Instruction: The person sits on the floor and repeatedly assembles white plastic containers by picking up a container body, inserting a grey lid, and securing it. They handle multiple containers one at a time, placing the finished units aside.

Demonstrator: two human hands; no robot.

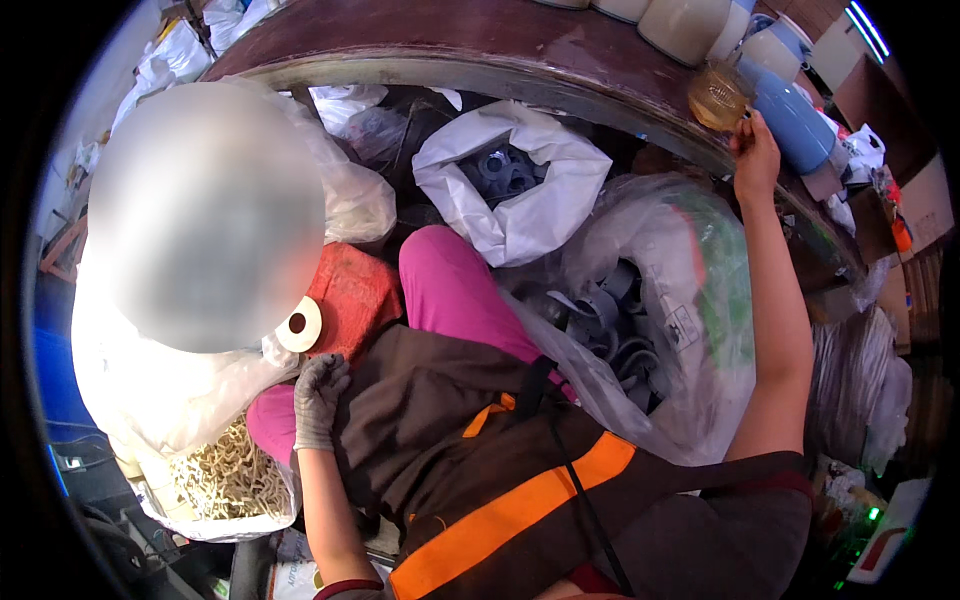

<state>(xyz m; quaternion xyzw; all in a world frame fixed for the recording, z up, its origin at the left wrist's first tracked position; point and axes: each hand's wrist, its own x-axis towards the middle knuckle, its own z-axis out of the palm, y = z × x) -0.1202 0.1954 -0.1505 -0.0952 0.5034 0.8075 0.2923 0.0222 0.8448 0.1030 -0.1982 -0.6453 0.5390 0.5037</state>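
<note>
My right hand (756, 158), bare and with its arm stretched far out, is at the edge of the dark red table. Its fingers are pinched at the near side of an amber see-through glass mug (718, 97). Beside that mug leans a blue-grey cylindrical flask (792, 120). My left hand (322, 392), in a grey knit glove, rests by my lap with its fingers curled in. Whether anything is inside them is hidden. Just above it are a roll of pale tape (299, 325) and a red block-like object (350, 295).
A white sack (510, 225) and a clear plastic bag (700, 400) hold grey plastic parts. Pale curled pieces (232, 475) fill another sack at lower left. Jars (685, 28) stand on the table (480, 45). A blurred round patch covers the left side.
</note>
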